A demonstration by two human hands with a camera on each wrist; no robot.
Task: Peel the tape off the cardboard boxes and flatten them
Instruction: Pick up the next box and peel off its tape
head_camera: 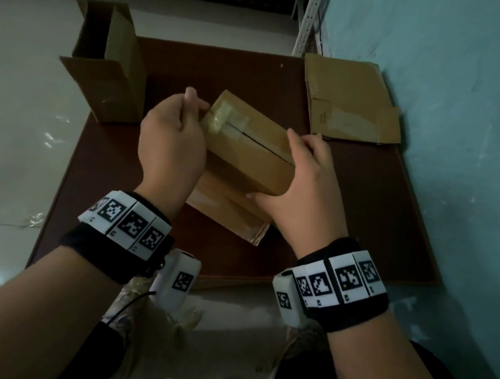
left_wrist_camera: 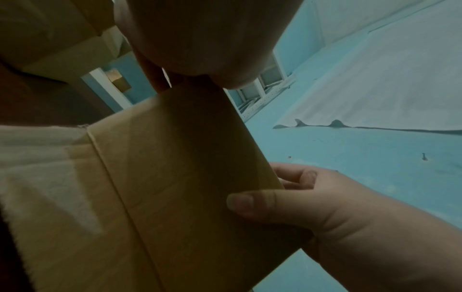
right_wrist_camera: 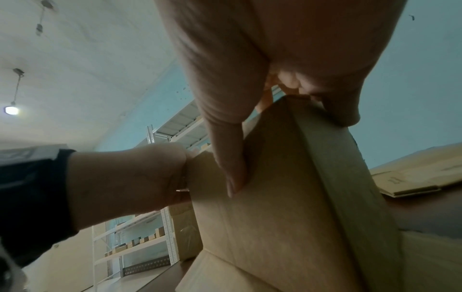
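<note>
Both hands (head_camera: 172, 146) clasping box (head_camera: 250, 149) ends

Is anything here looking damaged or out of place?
Only the tape on the held box: it is crumpled and bunched at the far end by the left hand. Scraps litter the floor.

- Head view looks steeply down on the table (head_camera: 355, 207) from above.
- Left wrist view sits close under the box (left_wrist_camera: 175, 177), facing upward.
- Right wrist view likewise; all three share the box.
</note>
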